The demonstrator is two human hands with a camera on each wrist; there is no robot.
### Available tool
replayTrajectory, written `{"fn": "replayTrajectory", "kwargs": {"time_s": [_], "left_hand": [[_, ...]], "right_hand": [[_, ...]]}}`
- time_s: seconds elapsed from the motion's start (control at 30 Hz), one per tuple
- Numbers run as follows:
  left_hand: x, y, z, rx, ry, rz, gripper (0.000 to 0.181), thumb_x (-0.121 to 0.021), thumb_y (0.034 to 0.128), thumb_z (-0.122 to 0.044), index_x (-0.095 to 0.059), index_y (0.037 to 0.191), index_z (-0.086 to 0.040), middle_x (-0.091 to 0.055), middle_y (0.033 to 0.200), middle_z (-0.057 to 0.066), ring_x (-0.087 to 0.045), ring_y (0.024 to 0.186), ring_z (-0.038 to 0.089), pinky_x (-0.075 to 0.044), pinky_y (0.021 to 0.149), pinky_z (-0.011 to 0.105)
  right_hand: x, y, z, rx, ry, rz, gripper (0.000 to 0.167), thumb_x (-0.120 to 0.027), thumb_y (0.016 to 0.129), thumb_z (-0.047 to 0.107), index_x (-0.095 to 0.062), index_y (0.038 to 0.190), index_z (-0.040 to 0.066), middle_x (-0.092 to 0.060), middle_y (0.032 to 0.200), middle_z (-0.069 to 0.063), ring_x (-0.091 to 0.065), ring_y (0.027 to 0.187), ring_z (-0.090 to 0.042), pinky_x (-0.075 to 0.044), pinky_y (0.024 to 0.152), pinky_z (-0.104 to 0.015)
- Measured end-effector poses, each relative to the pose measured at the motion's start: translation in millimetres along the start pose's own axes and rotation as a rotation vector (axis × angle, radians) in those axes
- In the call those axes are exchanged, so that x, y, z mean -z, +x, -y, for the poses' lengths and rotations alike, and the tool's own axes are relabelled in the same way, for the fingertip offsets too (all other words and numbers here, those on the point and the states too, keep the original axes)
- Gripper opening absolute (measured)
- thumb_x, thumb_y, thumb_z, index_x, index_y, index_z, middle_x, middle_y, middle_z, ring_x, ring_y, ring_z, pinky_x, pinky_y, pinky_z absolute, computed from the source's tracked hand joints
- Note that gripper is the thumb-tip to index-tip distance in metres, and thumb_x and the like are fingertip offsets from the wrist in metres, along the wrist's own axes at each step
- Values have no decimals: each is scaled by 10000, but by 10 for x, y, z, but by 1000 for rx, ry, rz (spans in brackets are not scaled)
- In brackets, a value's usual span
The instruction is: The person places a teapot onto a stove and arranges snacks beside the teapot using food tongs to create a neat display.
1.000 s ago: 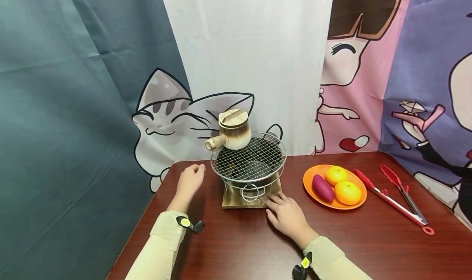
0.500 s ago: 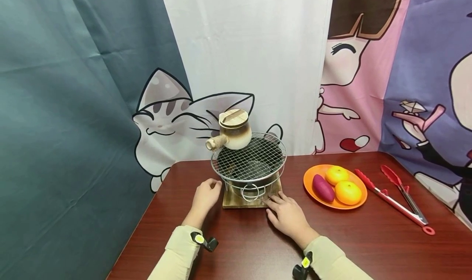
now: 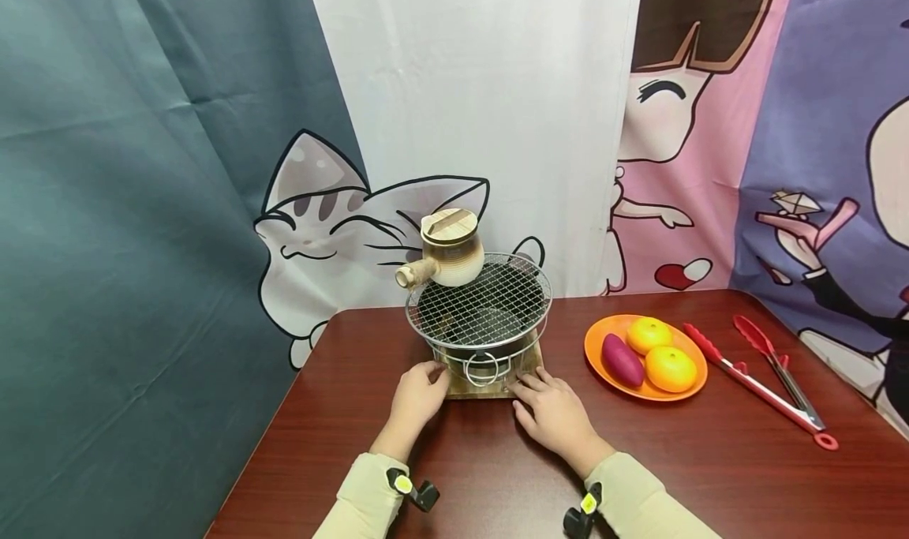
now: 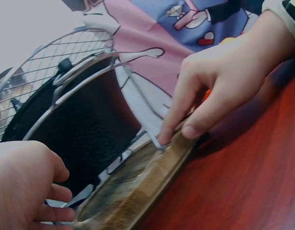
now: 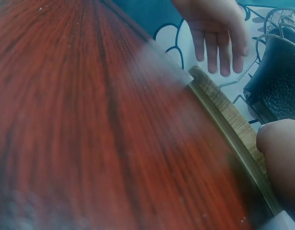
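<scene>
The person's two forearms, in pale yellow sleeves [image 3: 369, 495], extend over the near part of the dark red wood-grain tabletop [image 3: 483, 468]. The left hand [image 3: 417, 401] is positioned at the left front corner of a square brown wooden board [image 3: 477, 391]; its fingers are loosely extended and grip nothing. Contact between the left hand and the board cannot be confirmed. The right hand [image 3: 557, 421] is open, fingers spread, with the fingertips resting at the right front corner of the same board.

A pair of red-and-silver tongs [image 3: 770, 395] lies at the right side of the tabletop, arms spread, ring end toward the near side. Just left of the tongs, an orange plate [image 3: 592, 346] contains three items: one elongated purple sweet potato [image 3: 622, 362] on the left and two round yellow-orange mandarins on the right, one nearer [image 3: 670, 370] and one farther [image 3: 648, 336].

The board supports a black round stove bowl [image 4: 90, 115] in a silver wire frame. A circular silver wire mesh [image 3: 497, 318] covers the bowl; contents below the mesh are indistinct. On the far left part of the mesh stands a cream-and-brown ceramic pot [image 3: 458, 267], upright, handle directed left and forward. A light wooden lid [image 3: 450, 225] closes the pot, concealing its interior. Behind the tabletop hangs a printed cloth backdrop [image 3: 490, 89].
</scene>
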State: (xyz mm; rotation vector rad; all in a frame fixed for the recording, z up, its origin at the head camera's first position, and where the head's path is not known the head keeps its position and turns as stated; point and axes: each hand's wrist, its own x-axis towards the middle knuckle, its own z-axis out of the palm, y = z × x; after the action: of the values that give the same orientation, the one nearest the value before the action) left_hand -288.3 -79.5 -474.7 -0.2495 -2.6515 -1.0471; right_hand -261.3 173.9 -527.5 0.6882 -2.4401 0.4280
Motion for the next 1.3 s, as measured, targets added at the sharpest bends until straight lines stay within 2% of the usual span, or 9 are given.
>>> {"fn": "replayTrajectory", "kwargs": {"time_s": [0.2,0.47,0.63,0.83,1.07,1.3], "left_hand": [[-183,-91,-52,-104,-12,-2,208,-653,909,-163,-788,1054,-101,-739,1052,89,-696,1024,288,-547,872,473],[-305,-206,-74,-197,89,-46,201,-680,894,-178,-798,1052,-132,-752,1048,60,-719,985,279,-563,823,474],[-390,-241,-71,-292,169,-96,137,-688,868,-157,-785,960,-132,-741,953,79,-718,902,297,-565,755,457],[-460,-294,-75,-393,213,-179,161,-722,815,-111,-805,950,-84,-737,973,95,-689,890,317,-540,829,463],[-524,-340,-22,-423,292,-214,183,-721,802,-124,-797,969,-114,-709,1021,73,-647,958,302,-504,890,489],[-561,-344,54,-432,324,-234,193,-706,814,-133,-790,988,-136,-699,1063,38,-628,1007,286,-487,923,494]], "right_hand": [[-5,-4,-7,-1,-6,-7,315,-717,879,240,-760,1174,141,-709,1221,-123,-625,1142,-483,-502,947,-591],[-19,-2,-4,7,-11,-8,325,-709,886,250,-757,1192,149,-708,1228,-116,-626,1153,-470,-503,950,-586],[-6,0,-5,8,-16,-12,319,-720,880,244,-760,1180,145,-712,1217,-116,-628,1148,-468,-502,949,-586],[-1,-5,-3,9,-28,1,332,-716,887,250,-752,1203,158,-707,1232,-108,-626,1154,-466,-505,944,-584],[-15,-11,-12,16,-19,1,334,-717,886,242,-748,1202,139,-712,1209,-121,-624,1152,-469,-493,966,-584],[-12,-16,-43,48,7,-15,329,-717,886,236,-751,1195,127,-715,1195,-121,-640,1141,-436,-487,985,-574]]}}
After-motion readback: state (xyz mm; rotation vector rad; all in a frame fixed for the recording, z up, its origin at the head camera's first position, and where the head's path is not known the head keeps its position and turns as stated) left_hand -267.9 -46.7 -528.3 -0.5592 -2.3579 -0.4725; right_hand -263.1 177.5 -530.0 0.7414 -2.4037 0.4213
